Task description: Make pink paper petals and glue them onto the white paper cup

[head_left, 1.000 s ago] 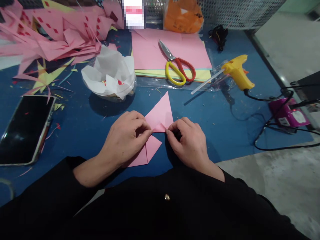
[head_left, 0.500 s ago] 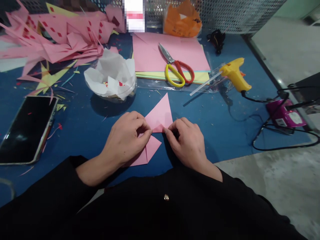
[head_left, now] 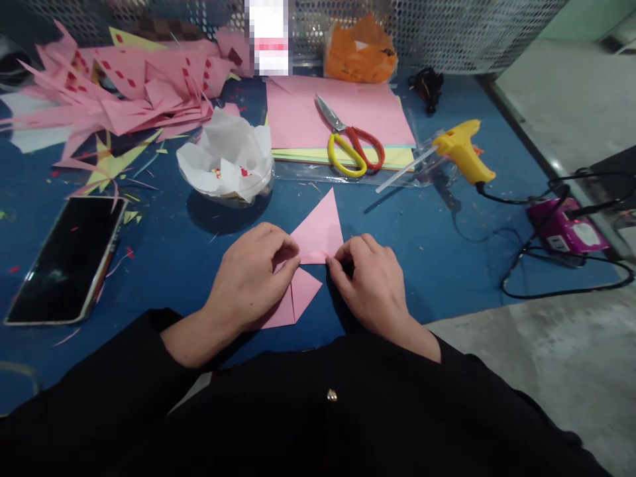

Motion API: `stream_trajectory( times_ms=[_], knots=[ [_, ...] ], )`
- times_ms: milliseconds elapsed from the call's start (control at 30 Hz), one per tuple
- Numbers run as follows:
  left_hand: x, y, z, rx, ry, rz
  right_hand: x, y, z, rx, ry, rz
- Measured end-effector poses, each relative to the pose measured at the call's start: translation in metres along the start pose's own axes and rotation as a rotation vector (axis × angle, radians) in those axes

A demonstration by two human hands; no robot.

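A folded pink sheet of paper (head_left: 320,228) lies on the blue tabletop, its pointed corner facing away from me. My left hand (head_left: 253,275) pinches the sheet at its lower left, thumb against fingertips. At the lower right corner, my right hand (head_left: 370,278) grips the same edge between thumb and forefinger. Under and beside my left hand rests another pink paper piece (head_left: 303,291) with a crease down it; my palm covers part of it, and I cannot tell whether the two pieces are joined.
Scissors (head_left: 348,142) lie on stacked coloured paper (head_left: 298,112). A yellow glue gun (head_left: 462,149) sits right, near a purple power socket (head_left: 561,228). Left are a paper-lined bowl (head_left: 223,159), a phone (head_left: 64,258) and pink scraps (head_left: 144,86). An orange bag (head_left: 360,53) stands behind.
The small fold along the paper's near edge looks flatter than before. Both hands keep nearly the same places, and the view has shifted slightly.
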State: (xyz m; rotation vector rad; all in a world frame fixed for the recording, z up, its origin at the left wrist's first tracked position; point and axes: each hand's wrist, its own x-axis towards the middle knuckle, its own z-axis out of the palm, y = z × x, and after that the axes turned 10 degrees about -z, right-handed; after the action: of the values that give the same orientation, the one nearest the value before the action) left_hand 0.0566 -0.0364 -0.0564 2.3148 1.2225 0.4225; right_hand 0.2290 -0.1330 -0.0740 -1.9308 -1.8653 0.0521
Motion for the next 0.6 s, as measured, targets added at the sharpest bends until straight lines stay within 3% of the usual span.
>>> stream_trajectory(
  times_ms=[100,167,300,600],
  knots=[
    [-0.007,-0.001,-0.002,0.042,0.091,0.084,0.0,0.001,0.0,0.006,0.002,0.0],
    [-0.012,0.0,-0.003,0.142,0.119,0.233,0.0,0.001,0.0,0.011,-0.002,-0.003],
    [-0.019,0.005,-0.003,0.406,0.003,0.518,0.001,0.001,0.0,0.02,-0.004,-0.009],
    [-0.03,0.009,0.002,0.526,-0.03,0.485,-0.005,0.006,-0.001,0.081,0.039,0.055]
  ],
)
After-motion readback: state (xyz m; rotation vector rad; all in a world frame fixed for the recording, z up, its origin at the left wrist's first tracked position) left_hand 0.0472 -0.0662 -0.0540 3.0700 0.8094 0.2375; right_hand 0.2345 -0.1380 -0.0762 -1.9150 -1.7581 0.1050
